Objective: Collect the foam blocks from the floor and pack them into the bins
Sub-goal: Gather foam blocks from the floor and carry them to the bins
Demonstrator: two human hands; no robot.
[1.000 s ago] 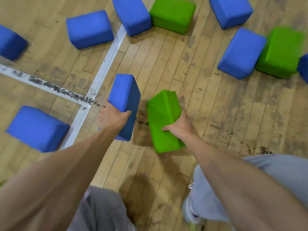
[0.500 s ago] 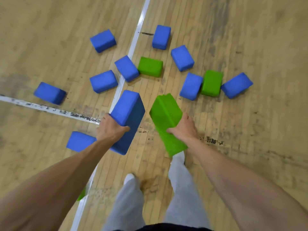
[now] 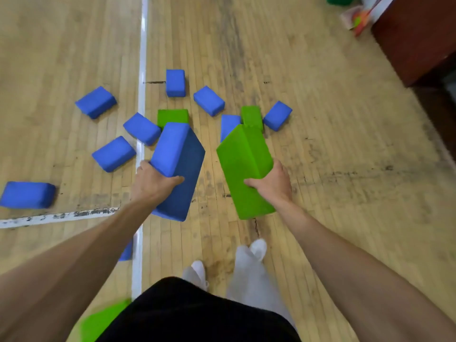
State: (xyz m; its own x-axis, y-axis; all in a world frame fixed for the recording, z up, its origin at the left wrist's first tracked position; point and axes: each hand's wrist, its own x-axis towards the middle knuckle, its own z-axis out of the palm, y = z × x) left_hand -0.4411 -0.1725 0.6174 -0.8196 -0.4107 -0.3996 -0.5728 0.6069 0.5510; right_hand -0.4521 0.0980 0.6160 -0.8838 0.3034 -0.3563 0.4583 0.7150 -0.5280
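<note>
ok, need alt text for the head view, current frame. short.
Seen from above, a person's left hand grips a blue foam block and the right hand grips a green foam block, both held above a worn wooden floor. More blue blocks and two green blocks lie scattered ahead, around a white floor line.

Scuffed, pale wooden plank floor (image 3: pixel 320 119) with dark marks. A white painted line (image 3: pixel 142 45) runs lengthways; a chipped white line (image 3: pixel 56 217) meets it. Dark reddish-brown wooden cabinet (image 3: pixel 414 33) stands far right.
</note>
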